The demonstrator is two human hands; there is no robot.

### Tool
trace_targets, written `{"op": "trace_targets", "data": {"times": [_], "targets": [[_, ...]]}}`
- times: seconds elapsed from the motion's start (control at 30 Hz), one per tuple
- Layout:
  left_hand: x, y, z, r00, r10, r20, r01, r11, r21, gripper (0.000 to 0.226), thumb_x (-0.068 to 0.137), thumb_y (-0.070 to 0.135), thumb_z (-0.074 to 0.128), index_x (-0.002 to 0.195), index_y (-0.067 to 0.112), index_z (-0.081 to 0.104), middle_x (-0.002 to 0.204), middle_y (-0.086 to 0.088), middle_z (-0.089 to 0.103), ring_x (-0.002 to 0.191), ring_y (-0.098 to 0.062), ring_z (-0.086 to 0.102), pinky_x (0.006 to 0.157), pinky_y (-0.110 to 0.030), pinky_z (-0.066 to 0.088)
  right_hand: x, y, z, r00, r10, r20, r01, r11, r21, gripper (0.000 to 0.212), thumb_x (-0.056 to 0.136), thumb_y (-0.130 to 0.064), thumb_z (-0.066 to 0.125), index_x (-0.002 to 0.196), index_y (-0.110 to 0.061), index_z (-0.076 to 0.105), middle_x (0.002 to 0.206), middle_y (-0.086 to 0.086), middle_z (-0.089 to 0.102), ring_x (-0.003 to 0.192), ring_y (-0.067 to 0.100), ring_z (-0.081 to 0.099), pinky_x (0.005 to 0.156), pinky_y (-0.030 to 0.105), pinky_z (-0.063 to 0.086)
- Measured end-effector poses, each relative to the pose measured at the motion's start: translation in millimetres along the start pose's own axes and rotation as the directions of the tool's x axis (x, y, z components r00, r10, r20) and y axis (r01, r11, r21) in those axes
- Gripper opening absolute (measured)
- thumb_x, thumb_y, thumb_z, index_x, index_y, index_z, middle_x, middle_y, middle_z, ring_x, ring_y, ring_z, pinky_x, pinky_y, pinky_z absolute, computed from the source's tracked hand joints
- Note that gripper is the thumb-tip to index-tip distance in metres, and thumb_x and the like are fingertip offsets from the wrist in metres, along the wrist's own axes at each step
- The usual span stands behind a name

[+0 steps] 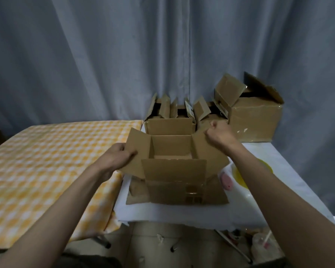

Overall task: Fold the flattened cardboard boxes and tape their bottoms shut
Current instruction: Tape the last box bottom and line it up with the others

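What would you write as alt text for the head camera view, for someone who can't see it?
A person holds an open cardboard box over a white-covered table, the left hand gripping its left flap and the right hand gripping its right flap. More folded boxes stand behind against a grey curtain; a yellow checked cloth lies to the left.

White-covered table [182, 213] — cardboard boxes [255, 120] on it.

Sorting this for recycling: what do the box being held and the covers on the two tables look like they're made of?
The box looks like plain brown corrugated cardboard, matte, with creased flaps and a rough torn edge. The checked cover on the left table seems a thin yellow-and-white sheet, cloth or plastic; its draping edge doesn't settle which. The white cover under the box looks like soft cloth, though the blur leaves that open.
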State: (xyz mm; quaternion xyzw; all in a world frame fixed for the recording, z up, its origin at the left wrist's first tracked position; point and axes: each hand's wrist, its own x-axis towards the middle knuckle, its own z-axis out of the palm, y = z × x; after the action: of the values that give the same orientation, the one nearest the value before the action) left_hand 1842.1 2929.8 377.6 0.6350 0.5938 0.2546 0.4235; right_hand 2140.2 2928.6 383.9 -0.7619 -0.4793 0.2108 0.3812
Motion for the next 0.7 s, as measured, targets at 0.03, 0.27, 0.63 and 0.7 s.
{"op": "trace_targets", "data": {"times": [0.03,0.27,0.63,0.7], "targets": [[0.1,-4.0,5.0,1.0,-0.007,-0.008,0.007,0.999,-0.052,0.019,0.101,0.025,0.051,0.105,0.012,0.065,0.095,-0.009,0.072,0.077,-0.017,0.067,0.059,-0.026,0.048,2.5,4.4,0.3,1.0,0.005,0.012,-0.005,1.0,-0.018,0.024,0.094,-0.013,0.05,0.108,0.002,0.064,0.111,0.02,0.064,0.105,0.039,0.061,0.094,0.044,0.051],[7.8,-54.9,24.0,0.86,0.482,-0.166,-0.41,0.847,0.338,0.061,0.1,0.033,0.043,0.155,0.017,0.022,0.156,-0.001,0.029,0.14,-0.009,0.029,0.118,-0.039,0.029,-4.5,63.8,21.2,0.987,-0.16,-0.01,0.159,0.984,-0.08,0.048,0.103,-0.018,0.046,0.149,-0.008,0.038,0.143,0.018,0.046,0.13,0.036,0.046,0.108,0.043,0.038],[-9.9,-45.9,22.6,0.877,0.477,0.047,-0.478,0.878,0.005,0.108,0.069,0.078,0.066,0.157,0.036,0.019,0.152,0.022,0.04,0.133,0.009,0.042,0.108,-0.022,0.035,-1.2,60.3,29.6,0.908,-0.404,0.109,0.412,0.91,-0.056,0.078,0.086,0.015,0.037,0.157,-0.019,0.028,0.153,0.007,0.044,0.141,0.025,0.04,0.111,0.025,0.03],[-6.1,-45.3,26.2,0.886,0.464,-0.004,-0.463,0.883,0.076,0.105,0.074,0.067,0.07,0.158,0.034,0.016,0.154,0.019,0.039,0.133,0.01,0.041,0.108,-0.019,0.034,2.0,51.1,26.8,0.897,-0.414,0.151,0.421,0.907,-0.014,0.079,0.087,0.016,0.037,0.157,-0.018,0.025,0.154,0.0,0.044,0.141,0.018,0.039,0.107,0.016,0.028]]}}
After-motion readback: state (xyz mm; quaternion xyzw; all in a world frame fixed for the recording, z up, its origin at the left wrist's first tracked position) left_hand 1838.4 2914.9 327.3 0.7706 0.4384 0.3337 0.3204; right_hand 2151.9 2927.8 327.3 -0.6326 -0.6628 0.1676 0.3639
